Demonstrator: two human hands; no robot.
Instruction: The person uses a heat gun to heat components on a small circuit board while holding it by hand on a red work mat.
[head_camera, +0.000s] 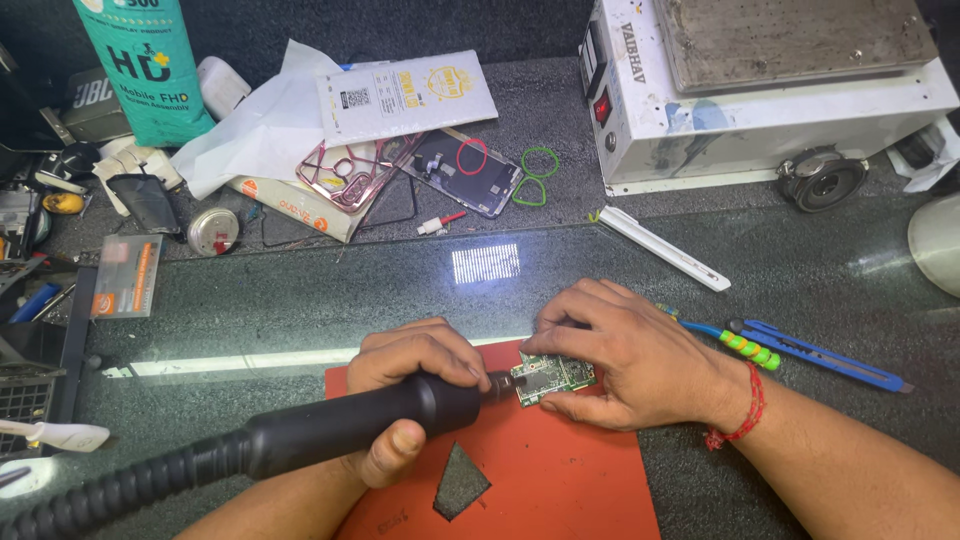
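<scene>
Holding the black hot-air wand (330, 425) in our left hand (415, 375), nozzle at the green circuit board (553, 377), we pin the board to the red mat (560, 480) with right hand (625, 355); heating appears underway, nothing lifted off yet.

Bright, even overhead light falls on a dark glass-topped bench (300, 290), where a rectangular grid of lamp glare (486, 263) burns white at centre and a pale streak of reflection (240, 362) runs leftward. Shadows stay short and soft beneath both hands and the black nozzle (350, 425). Focus holds sharp across the red mat (560, 480) and circuit board (553, 377). Wide-angle bowing bends the white machine (770, 90) at top right, and the far corners darken slightly
</scene>
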